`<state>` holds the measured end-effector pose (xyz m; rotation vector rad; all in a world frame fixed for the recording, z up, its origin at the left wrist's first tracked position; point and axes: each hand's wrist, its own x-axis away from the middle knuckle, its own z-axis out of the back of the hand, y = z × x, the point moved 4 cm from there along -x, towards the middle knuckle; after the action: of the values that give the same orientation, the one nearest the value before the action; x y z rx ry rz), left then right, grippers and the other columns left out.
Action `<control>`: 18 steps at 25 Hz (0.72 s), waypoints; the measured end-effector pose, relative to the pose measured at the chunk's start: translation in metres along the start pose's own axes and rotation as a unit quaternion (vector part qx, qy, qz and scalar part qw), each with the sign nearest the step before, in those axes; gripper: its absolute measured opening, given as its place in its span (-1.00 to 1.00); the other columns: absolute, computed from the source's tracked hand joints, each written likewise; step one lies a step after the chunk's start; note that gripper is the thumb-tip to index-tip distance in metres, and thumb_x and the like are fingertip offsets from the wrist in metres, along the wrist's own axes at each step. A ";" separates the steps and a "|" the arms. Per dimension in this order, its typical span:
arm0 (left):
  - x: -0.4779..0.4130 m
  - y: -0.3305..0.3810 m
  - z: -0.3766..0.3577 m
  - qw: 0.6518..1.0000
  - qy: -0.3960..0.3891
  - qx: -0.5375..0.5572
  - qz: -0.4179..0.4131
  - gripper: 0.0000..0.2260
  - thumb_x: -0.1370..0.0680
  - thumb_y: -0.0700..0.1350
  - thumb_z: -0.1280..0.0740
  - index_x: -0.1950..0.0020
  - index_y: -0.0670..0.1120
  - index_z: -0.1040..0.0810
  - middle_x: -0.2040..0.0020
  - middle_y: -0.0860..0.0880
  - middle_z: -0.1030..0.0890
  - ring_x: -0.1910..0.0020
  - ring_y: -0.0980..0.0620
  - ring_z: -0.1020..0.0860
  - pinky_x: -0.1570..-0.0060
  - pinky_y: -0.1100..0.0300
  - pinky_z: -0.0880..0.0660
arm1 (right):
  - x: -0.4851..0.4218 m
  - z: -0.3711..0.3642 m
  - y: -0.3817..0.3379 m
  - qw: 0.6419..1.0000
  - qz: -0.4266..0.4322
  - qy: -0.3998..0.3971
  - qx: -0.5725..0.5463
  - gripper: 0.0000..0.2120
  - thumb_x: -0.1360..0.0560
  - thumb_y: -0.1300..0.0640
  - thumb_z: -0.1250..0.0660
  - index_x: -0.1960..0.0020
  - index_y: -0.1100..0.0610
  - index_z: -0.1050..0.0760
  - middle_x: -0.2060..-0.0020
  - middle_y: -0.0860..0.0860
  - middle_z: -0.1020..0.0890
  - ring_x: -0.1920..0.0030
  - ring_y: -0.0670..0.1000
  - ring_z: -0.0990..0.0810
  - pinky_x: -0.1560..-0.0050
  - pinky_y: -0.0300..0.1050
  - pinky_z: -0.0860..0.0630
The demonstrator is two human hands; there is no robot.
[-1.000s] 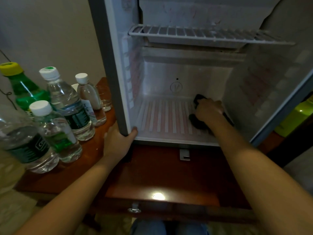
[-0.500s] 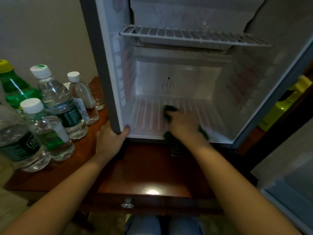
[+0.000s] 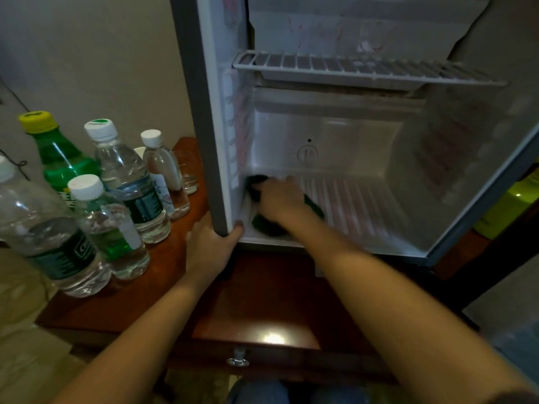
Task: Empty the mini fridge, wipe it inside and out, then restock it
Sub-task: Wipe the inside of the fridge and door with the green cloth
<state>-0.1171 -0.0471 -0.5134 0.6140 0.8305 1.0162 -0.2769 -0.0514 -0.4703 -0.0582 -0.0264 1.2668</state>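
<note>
You are facing a dark red wooden table [image 3: 262, 293] standing against a plain beige wall [image 3: 102, 53]. Clear water bottles [image 3: 128, 176] and a green bottle [image 3: 58, 158] are crowding its left end. The mini fridge [image 3: 204, 112] is standing open on it, white inside. Your left hand [image 3: 208, 246] is gripping its lower left front corner, fingers curled round the edge. Your right hand [image 3: 281, 196] is pressing a dark green cloth [image 3: 264, 225] onto the ribbed floor at front left; blur is hiding whether those fingers are curled or flat.
</note>
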 end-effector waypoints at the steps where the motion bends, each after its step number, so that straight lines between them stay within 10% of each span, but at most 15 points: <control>1: -0.001 -0.002 -0.001 1.000 -0.005 0.001 -0.003 -0.70 -0.45 0.09 -0.41 -0.10 0.05 -0.43 0.06 0.10 -0.51 0.03 0.01 -0.53 -0.02 -0.06 -0.52 | -0.023 0.003 0.008 1.000 -0.015 -0.010 -0.005 -0.67 -0.55 0.08 -0.22 -0.32 0.02 -0.43 -0.25 0.06 -0.51 -0.21 0.13 -0.45 -0.26 0.02 -0.39; 9: -0.004 -0.005 -0.003 1.000 -0.002 0.003 0.012 -0.60 -0.45 0.05 -0.43 -0.21 -0.11 -0.51 -0.05 -0.06 -0.61 -0.03 -0.09 -0.58 -0.03 0.02 -0.52 | 0.089 -0.004 0.013 0.998 -0.014 0.006 -0.056 -0.55 -0.56 0.06 -0.19 -0.44 -0.10 -0.29 -0.39 0.05 -0.35 -0.30 0.23 -0.30 -0.21 0.09 -0.39; 18: -0.002 -0.003 -0.005 0.999 0.011 0.004 0.033 -0.61 -0.48 0.02 -0.41 -0.20 -0.17 -0.53 -0.11 -0.16 -0.62 -0.10 -0.17 -0.56 -0.10 0.05 -0.46 | 0.103 0.019 0.152 0.948 -0.314 -0.044 0.011 -0.55 -0.57 0.06 -0.20 -0.45 0.03 -0.27 -0.36 0.14 -0.38 -0.29 0.22 -0.36 -0.20 0.13 -0.44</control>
<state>-0.1200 -0.0503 -0.5179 0.6405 0.8383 1.0814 -0.3914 0.0929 -0.4618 0.0254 -0.1001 0.6303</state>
